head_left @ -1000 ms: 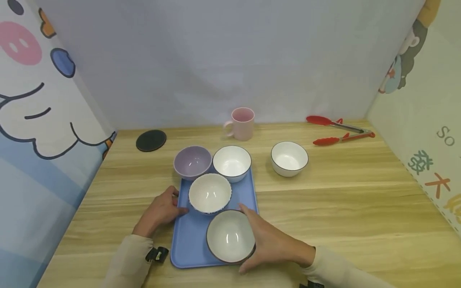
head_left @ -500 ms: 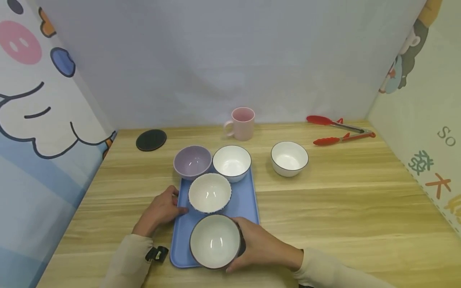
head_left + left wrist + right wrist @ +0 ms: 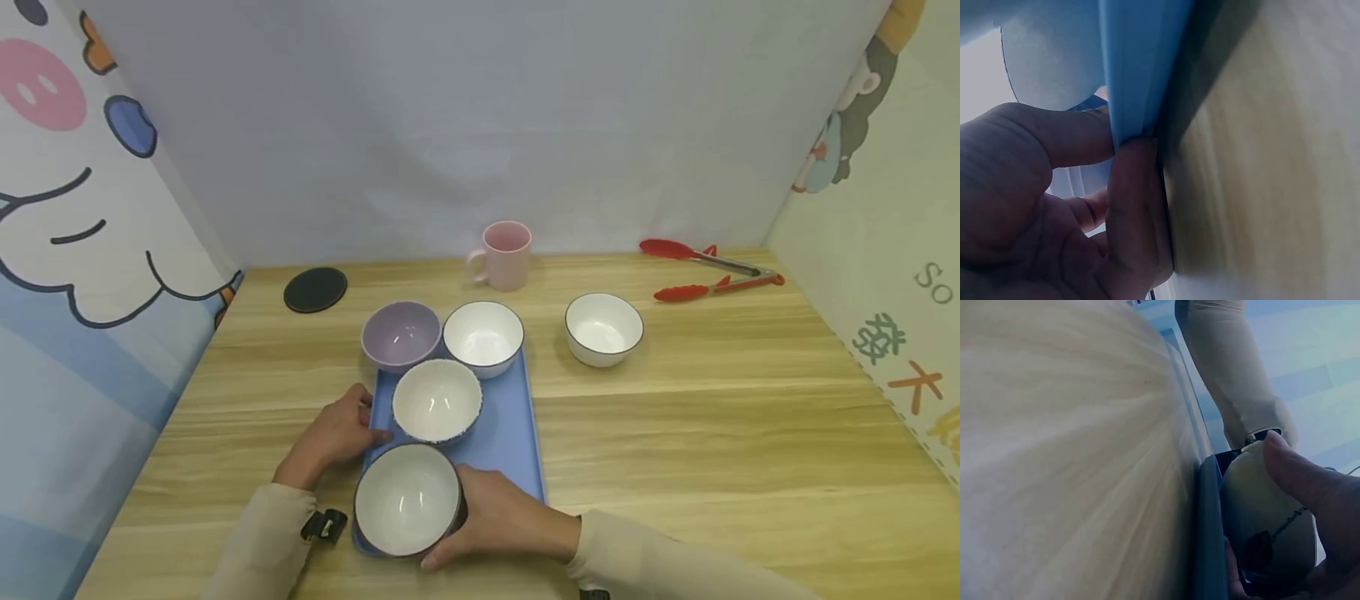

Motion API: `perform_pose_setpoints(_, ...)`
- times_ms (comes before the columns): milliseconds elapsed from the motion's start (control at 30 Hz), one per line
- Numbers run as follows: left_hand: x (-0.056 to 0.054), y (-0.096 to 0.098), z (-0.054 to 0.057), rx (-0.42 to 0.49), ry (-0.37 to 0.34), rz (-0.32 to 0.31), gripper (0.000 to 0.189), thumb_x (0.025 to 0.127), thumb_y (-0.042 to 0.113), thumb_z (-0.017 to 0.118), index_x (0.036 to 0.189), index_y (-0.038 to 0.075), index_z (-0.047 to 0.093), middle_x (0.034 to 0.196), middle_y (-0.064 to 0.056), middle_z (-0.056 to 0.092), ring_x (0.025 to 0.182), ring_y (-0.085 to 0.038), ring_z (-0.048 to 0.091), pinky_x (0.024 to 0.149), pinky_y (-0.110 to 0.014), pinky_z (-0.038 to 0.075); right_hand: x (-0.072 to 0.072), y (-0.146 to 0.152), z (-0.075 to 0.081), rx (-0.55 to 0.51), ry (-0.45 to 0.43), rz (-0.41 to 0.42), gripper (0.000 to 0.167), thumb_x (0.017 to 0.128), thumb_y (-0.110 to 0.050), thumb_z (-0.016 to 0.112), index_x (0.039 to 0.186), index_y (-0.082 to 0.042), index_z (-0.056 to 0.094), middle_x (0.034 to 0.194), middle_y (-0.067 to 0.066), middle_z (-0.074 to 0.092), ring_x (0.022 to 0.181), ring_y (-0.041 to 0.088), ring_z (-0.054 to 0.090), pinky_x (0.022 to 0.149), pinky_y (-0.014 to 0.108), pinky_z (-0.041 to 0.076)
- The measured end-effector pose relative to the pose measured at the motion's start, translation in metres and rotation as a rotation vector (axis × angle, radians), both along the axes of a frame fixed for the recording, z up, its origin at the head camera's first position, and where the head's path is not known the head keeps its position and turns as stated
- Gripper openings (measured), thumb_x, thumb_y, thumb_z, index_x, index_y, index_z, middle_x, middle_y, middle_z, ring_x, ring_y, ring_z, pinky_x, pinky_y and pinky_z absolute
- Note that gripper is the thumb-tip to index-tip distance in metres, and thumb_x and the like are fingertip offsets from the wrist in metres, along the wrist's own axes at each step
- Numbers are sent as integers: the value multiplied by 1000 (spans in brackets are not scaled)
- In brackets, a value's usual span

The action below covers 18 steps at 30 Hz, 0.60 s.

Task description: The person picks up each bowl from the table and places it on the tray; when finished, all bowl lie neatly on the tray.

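Note:
A blue tray (image 3: 508, 433) lies on the wooden table. My left hand (image 3: 333, 433) pinches its left edge, thumb over the rim (image 3: 1138, 69) and fingers at the outer side. With my right hand (image 3: 498, 517) I grip a dark-rimmed bowl (image 3: 407, 500) from its right side, over the tray's near left corner. The right wrist view shows a dark painted motif on this bowl's outer wall (image 3: 1266, 519). Just behind it on the tray stands a cream bowl with a speckled rim (image 3: 437, 402). A purple bowl (image 3: 402, 336) and a white bowl (image 3: 483, 335) stand side by side at the tray's far end.
Another white bowl (image 3: 603, 329) stands on the table right of the tray. Farther back are a pink mug (image 3: 507, 258), a black round coaster (image 3: 315, 290) and red-tipped tongs (image 3: 686, 292). A pale wall (image 3: 480, 125) borders the table's back edge.
My right hand has moved the dark-rimmed bowl leftward, from the tray's near right part to its near left corner. The left hand has kept its hold on the tray's edge.

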<state>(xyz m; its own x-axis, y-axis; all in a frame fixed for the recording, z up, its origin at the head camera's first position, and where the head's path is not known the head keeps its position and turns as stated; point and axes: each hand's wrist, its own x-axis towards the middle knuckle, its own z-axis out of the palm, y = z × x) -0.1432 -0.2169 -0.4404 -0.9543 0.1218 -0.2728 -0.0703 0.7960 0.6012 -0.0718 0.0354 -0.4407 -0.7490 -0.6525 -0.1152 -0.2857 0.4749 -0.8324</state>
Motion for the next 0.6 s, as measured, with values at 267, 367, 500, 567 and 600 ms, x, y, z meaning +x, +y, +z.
perform_pose_setpoints(267, 0, 1, -2, 11, -24, 16, 55, 81, 16, 80, 121, -6, 50, 94, -13, 66, 83, -27, 63, 76, -47, 51, -6, -4, -2, -41, -27, 44, 89, 66, -36, 95, 140, -14, 52, 120, -11, 63, 107, 2, 57, 93, 26, 46)
perform_pose_setpoints(367, 0, 1, -2, 5, -26, 17, 55, 81, 17, 80, 121, -6, 50, 93, -13, 65, 82, -27, 62, 74, -46, 51, -10, 4, -2, -67, -90, 55, 81, 69, -29, 94, 136, -7, 54, 109, -10, 63, 98, 3, 59, 87, 24, 49)
perform_pose_setpoints(500, -1, 1, -1, 6, -30, 23, 55, 80, 16, 80, 121, -5, 50, 93, -13, 65, 83, -28, 62, 75, -46, 50, -15, 19, 0, -116, -123, 40, 69, 75, -20, 89, 131, 1, 55, 109, -2, 64, 97, 9, 62, 87, 25, 50)
perform_pose_setpoints(567, -1, 0, -1, 12, -30, 19, 54, 81, 15, 80, 121, -6, 50, 93, -13, 66, 83, -28, 63, 74, -46, 50, -17, 28, 0, -146, -101, 13, 65, 78, -18, 87, 130, 3, 56, 115, 4, 65, 103, 15, 63, 91, 28, 49)
perform_pose_setpoints(600, -1, 0, -1, 13, -30, 18, 54, 81, 15, 79, 121, -5, 50, 93, -13, 66, 82, -28, 63, 74, -45, 50, -18, 32, 1, -162, -81, -3, 63, 79, -17, 86, 130, 4, 56, 118, 8, 65, 105, 18, 63, 93, 30, 49)
